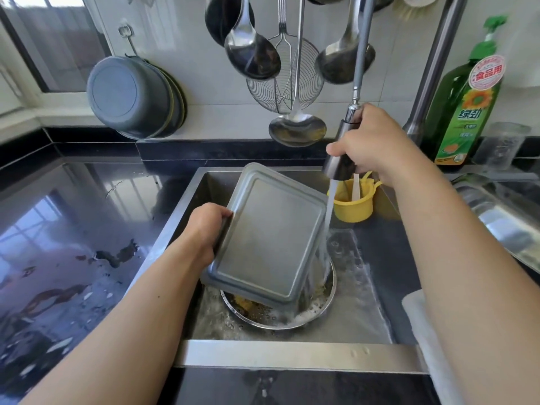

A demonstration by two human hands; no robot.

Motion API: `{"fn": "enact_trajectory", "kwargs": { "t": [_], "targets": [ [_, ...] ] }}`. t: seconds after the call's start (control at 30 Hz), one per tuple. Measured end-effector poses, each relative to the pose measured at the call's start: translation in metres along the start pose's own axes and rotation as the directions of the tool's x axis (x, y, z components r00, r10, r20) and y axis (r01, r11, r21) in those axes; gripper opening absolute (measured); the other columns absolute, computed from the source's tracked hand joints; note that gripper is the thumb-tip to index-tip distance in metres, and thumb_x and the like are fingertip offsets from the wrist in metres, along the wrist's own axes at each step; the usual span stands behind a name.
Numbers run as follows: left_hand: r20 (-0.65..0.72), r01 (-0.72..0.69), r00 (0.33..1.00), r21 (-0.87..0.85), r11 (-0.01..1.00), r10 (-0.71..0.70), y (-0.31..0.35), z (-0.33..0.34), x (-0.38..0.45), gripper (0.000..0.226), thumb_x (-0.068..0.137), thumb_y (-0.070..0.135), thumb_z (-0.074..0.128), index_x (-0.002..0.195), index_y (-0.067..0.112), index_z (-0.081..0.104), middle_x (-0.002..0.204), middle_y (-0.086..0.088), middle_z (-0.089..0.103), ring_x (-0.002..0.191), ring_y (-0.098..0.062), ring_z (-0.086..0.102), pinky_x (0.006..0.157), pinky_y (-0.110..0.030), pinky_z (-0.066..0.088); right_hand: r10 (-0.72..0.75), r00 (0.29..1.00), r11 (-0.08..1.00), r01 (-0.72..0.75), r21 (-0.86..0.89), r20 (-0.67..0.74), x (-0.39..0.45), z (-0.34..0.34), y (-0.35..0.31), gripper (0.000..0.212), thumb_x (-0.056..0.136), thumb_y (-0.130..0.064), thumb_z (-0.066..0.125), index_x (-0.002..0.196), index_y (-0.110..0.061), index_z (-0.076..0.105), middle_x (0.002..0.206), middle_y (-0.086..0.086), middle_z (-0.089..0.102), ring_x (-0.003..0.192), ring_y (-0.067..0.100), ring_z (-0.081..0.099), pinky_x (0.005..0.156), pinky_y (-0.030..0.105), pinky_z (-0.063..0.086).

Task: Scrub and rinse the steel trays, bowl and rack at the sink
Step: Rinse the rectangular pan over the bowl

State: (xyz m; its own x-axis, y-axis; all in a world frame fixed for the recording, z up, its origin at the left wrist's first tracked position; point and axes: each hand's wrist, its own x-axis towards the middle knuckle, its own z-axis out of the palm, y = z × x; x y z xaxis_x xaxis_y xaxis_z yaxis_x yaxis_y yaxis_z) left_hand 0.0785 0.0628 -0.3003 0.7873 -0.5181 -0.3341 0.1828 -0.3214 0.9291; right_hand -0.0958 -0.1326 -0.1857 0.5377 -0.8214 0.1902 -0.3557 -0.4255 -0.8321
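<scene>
The steel tray (270, 232) looks light and stiff, thin sheet metal with a raised rim, and wet as it is I would call it slippery; the rim along a long side seems the sensible place to hold, where fingers can hook over the edge. That is how the left hand (209, 229) has it: fingers curled round the tray's left edge, thumb side towards me, tilting the tray upside down over the sink (292, 353) so its underside faces up. Opposite that grip, on the tray's far right edge, a stream of water (328, 217) runs down. Just below the tray's lower end sits 1 round steel bowl (327, 302), foamy, with something yellow inside, perhaps a sponge.

The right hand (377, 144) wraps tight around the pull-out spray head (340, 159), fingers closed on its barrel, aiming it down. Below that hand, against the sink's back wall, stands a yellow cup (353, 209). Past it on the counter is a green soap bottle (464, 112).
</scene>
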Motion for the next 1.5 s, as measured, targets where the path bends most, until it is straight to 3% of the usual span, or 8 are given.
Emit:
{"fn": "enact_trajectory", "kwargs": {
  "t": [0.3,0.6,0.9,1.07,1.2,1.27,1.4,1.5],
  "targets": [
    [0.086,0.008,0.996,0.085,0.996,-0.016,-0.001,0.011,-0.001,0.02,0.097,0.016,0.058,0.103,0.005,0.073,0.1,-0.018,0.073,0.093,-0.031,0.069,0.072,-0.038,0.049,-0.076,0.997,0.965,0.078,0.251,-0.015,-0.007,0.037,-0.004,0.042,0.076,-0.022,0.084,0.104,-0.029,0.053,0.109,-0.002,0.066,0.102,0.024,0.067,0.087,0.051,0.059],
    [0.143,0.071,0.988,-0.074,0.995,-0.06,-0.002,0.008,0.005,0.033,0.096,0.016,0.055,0.121,-0.001,0.069,0.116,-0.023,0.071,0.11,-0.04,0.068,0.094,-0.05,0.054,-0.124,0.989,0.907,0.081,0.413,0.078,-0.019,0.046,-0.022,0.042,0.083,-0.014,0.082,0.115,-0.019,0.055,0.113,0.003,0.068,0.101,0.024,0.071,0.08,0.05,0.063],
    [0.044,0.156,0.988,-0.33,0.931,-0.15,-0.005,-0.005,0.013,0.043,0.093,0.017,0.05,0.132,0.004,0.063,0.123,-0.02,0.072,0.108,-0.038,0.071,0.079,-0.051,0.059,-0.04,0.985,0.983,0.008,0.185,0.167,-0.018,0.02,-0.023,0.035,0.086,-0.012,0.077,0.113,-0.021,0.057,0.109,0.004,0.068,0.096,0.025,0.07,0.071,0.047,0.064],
    [0.106,0.103,0.992,-0.36,0.927,-0.07,-0.004,0.0,0.011,0.049,0.107,0.047,0.041,0.124,0.01,0.068,0.124,-0.022,0.072,0.116,-0.043,0.069,0.087,-0.051,0.059,-0.039,0.999,0.995,0.041,-0.092,0.015,-0.016,0.016,-0.014,0.049,0.084,-0.028,0.078,0.121,-0.021,0.048,0.112,0.002,0.059,0.105,0.029,0.059,0.092,0.051,0.054],
    [0.042,-0.1,0.994,-0.02,0.995,0.101,0.001,0.008,-0.002,0.034,0.097,0.033,0.064,0.121,0.01,0.063,0.106,-0.013,0.075,0.095,-0.03,0.073,0.074,-0.044,0.06,-0.028,0.999,0.986,0.031,-0.164,0.019,-0.016,0.005,-0.011,0.048,0.087,-0.027,0.077,0.122,-0.019,0.046,0.113,0.005,0.056,0.1,0.027,0.056,0.081,0.039,0.046],
    [0.055,-0.309,0.95,0.325,0.894,0.308,0.006,0.007,-0.004,0.022,0.09,0.017,0.066,0.11,0.011,0.062,0.1,-0.01,0.071,0.091,-0.027,0.07,0.079,-0.047,0.06,-0.025,0.999,0.982,0.03,-0.184,0.029,-0.015,-0.004,-0.009,0.044,0.088,-0.026,0.077,0.117,-0.02,0.046,0.109,0.005,0.056,0.096,0.027,0.056,0.078,0.037,0.045],
    [0.374,-0.638,0.744,0.646,0.42,0.554,0.013,-0.003,-0.032,0.025,0.093,0.01,0.071,0.089,0.029,0.055,0.089,0.012,0.061,0.083,-0.007,0.059,0.064,-0.012,0.041,0.007,0.997,0.985,0.006,-0.173,0.073,-0.013,-0.021,-0.006,0.042,0.084,-0.024,0.081,0.115,-0.021,0.052,0.109,0.006,0.062,0.096,0.029,0.064,0.085,0.047,0.057],
    [0.716,-0.773,0.448,0.611,-0.172,0.535,-0.002,-0.015,-0.044,0.018,0.088,0.01,0.075,0.092,0.024,0.065,0.09,0.005,0.063,0.083,-0.021,0.066,0.068,-0.024,0.047,0.04,0.979,0.998,-0.029,-0.062,0.197,-0.015,-0.024,-0.007,0.035,0.086,-0.016,0.08,0.112,-0.018,0.057,0.104,0.009,0.069,0.089,0.029,0.072,0.078,0.049,0.062]
  ]
}}
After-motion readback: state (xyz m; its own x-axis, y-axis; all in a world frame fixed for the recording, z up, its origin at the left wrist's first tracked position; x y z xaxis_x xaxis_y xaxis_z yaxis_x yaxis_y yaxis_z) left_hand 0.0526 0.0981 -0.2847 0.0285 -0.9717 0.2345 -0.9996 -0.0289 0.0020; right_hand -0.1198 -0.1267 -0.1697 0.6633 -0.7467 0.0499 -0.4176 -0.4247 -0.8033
